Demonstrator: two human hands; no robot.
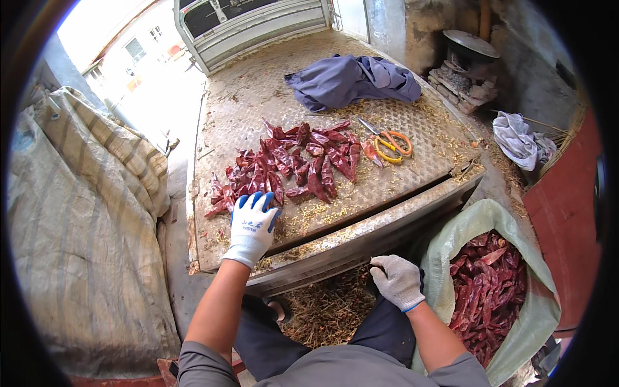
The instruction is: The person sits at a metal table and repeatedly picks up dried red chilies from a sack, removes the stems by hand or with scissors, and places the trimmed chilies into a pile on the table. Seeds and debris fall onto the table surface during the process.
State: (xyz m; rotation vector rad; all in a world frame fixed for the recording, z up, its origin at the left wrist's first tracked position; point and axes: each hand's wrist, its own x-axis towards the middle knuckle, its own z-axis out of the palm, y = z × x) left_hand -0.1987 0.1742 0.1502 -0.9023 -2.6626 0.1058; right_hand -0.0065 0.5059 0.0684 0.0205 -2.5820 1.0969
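Observation:
My left hand (pixel 252 225), in a white knit glove with blue-coated fingers, rests palm down at the near edge of a pile of dried red chili peppers (pixel 295 159) on the metal truck bed (pixel 309 220). Its fingertips touch the peppers; whether it grips one is hidden. My right hand (pixel 397 280), in a pale knit glove, is curled above my right thigh, with no object visible in it. Scissors (pixel 390 143) with orange and yellow handles lie right of the pile, beside a single pepper (pixel 371 152). Many yellow seeds are scattered over the bed.
A bunched blue-grey cloth (pixel 355 80) lies behind the pile. At my right stands an open green woven sack (pixel 437 261) holding dried red peppers (pixel 488 290). A striped tarp (pixel 92 242) hangs at the left. Dry stems (pixel 324 307) cover the ground below the bed's edge.

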